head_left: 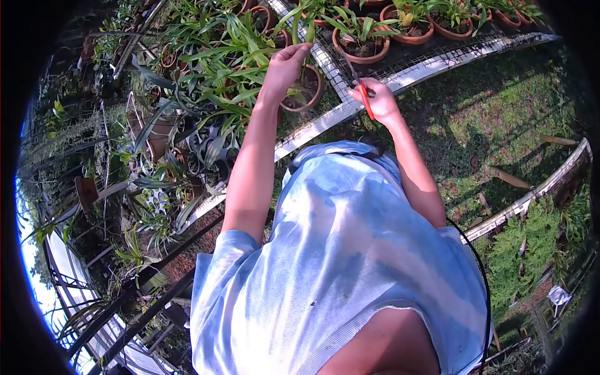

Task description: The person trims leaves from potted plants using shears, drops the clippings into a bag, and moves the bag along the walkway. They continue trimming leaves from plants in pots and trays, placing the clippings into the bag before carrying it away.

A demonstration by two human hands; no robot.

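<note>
My left hand [287, 69] is closed in a pinch at a narrow green leaf [310, 32] of a potted plant, though the exact grip is too small to see clearly. Just below its fingers is a terracotta pot [319, 94] on the mesh bench. My right hand [380, 100] is wrapped round the red handles of scissors [366, 103]. Their thin blades point up and away from me, partly lost against the dark mesh. Nearest to the blades stands a terracotta pot [361, 59] with a leafy plant in it.
A pale bench rim [425, 74] with wire mesh runs in front of me. Several potted plants [409, 28] line the far side. Dense foliage [219, 81] crowds the left. Mossy ground [475, 125] lies right, beside another pale rim [519, 206]. Dark bars [147, 275] cross lower left.
</note>
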